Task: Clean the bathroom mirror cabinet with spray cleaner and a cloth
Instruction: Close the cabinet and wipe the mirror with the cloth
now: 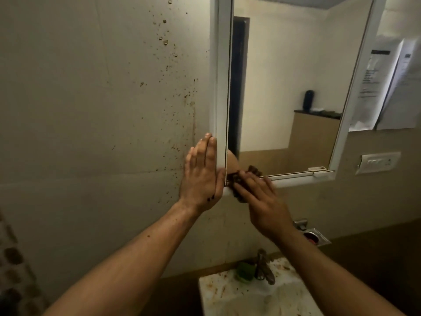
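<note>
The white-framed mirror cabinet hangs on the wall, its glass reflecting the room. My left hand lies flat, fingers together, against the cabinet's left side near the bottom corner. My right hand presses a dark brown cloth onto the lower left corner of the frame and mirror. The cloth is mostly hidden under my fingers. No spray bottle is in view.
Brown spatter marks dot the wall left of the cabinet. Below is a dirty white sink with a tap and a green object beside it. A soap dish, a switch plate and taped papers are at right.
</note>
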